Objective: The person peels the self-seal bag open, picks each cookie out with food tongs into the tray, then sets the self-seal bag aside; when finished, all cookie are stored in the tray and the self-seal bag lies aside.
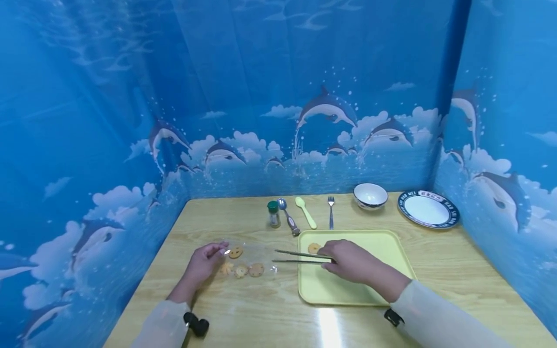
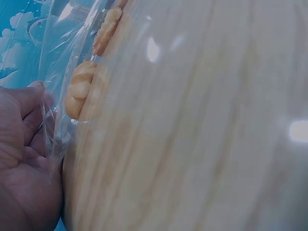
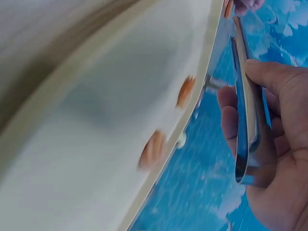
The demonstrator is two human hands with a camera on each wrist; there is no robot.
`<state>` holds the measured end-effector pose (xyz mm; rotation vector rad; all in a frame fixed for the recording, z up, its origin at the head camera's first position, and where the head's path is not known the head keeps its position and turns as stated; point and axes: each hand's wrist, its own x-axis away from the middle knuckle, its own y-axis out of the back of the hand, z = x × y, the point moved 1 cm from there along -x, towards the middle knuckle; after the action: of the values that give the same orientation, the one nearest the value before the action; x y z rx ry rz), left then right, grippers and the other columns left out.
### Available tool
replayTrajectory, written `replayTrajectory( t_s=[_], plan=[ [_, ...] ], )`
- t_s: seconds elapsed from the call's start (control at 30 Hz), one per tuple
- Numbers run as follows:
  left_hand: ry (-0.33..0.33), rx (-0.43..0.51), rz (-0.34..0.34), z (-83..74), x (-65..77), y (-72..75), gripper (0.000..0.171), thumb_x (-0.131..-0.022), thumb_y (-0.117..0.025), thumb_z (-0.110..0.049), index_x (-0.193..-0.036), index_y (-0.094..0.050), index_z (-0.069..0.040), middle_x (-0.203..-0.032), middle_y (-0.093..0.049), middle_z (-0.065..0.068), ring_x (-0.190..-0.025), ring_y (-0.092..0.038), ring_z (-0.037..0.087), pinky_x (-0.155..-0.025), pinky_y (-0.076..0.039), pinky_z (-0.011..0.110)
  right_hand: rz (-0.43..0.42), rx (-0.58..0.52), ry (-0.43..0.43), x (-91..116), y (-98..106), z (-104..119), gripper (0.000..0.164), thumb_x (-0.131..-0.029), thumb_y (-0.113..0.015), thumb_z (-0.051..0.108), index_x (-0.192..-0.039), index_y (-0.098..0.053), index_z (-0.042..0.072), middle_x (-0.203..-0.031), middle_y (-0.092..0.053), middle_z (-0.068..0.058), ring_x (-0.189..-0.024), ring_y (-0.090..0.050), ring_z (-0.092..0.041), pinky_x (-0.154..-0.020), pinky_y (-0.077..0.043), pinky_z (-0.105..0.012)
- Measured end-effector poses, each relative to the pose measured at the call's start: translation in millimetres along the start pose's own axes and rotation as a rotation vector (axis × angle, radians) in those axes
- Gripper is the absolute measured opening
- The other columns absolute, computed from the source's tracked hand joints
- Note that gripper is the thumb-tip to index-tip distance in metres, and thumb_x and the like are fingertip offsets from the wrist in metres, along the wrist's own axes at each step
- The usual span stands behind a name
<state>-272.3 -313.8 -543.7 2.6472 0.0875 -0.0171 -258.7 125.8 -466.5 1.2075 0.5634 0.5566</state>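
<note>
My left hand (image 1: 205, 263) pinches the edge of a clear plastic bag (image 2: 60, 38) at the left of the table. Several cookies (image 1: 256, 269) lie in or on the bag, one of them a round cookie with holes (image 1: 235, 252) close to the fingertips. My right hand (image 3: 288, 125) grips metal tongs (image 3: 262, 163) above the yellow tray (image 1: 313, 290). Their tips point left towards the bag, spread apart with nothing between them. A cookie (image 1: 314, 248) sits near the tray's back left corner. In the right wrist view a second cookie (image 3: 152, 150) shows on the tray; from the head it is hidden behind the right hand.
Behind the tray stand a green-capped jar (image 1: 273, 215), a metal spoon (image 1: 287, 216), a pale green spoon (image 1: 306, 212) and a fork (image 1: 331, 212). A bowl (image 1: 370, 196) and a dark-rimmed plate (image 1: 428, 209) are at the back right. Blue dolphin-print curtains (image 1: 278, 72) surround the table.
</note>
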Motion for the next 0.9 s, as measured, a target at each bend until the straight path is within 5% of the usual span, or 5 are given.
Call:
replayTrajectory(
  t_s=[0.53,0.9],
  plan=[
    [-0.019,0.036,0.016,-0.9,3.3,1.7,0.020,-0.102,-0.064,-0.019,-0.113,-0.069,-0.003,-0.140,-0.065,0.007,-0.143,-0.049,0.031,-0.122,-0.036,0.050,0.054,-0.047,0.080,-79.4,-29.9,40.3,0.027,-0.096,-0.072,0.023,-0.121,-0.073,0.013,-0.110,-0.075,-0.002,-0.098,-0.070,-0.015,-0.089,-0.060,-0.034],
    [0.018,0.014,0.025,-3.3,1.6,1.9,0.017,-0.102,-0.064,-0.022,-0.110,-0.071,-0.009,-0.142,-0.064,0.003,-0.144,-0.048,0.029,-0.122,-0.035,0.050,0.039,-0.038,0.013,-99.2,-43.4,55.3,0.031,-0.093,-0.074,0.031,-0.119,-0.073,0.014,-0.105,-0.074,-0.001,-0.093,-0.069,-0.014,-0.088,-0.060,-0.033]
  ],
)
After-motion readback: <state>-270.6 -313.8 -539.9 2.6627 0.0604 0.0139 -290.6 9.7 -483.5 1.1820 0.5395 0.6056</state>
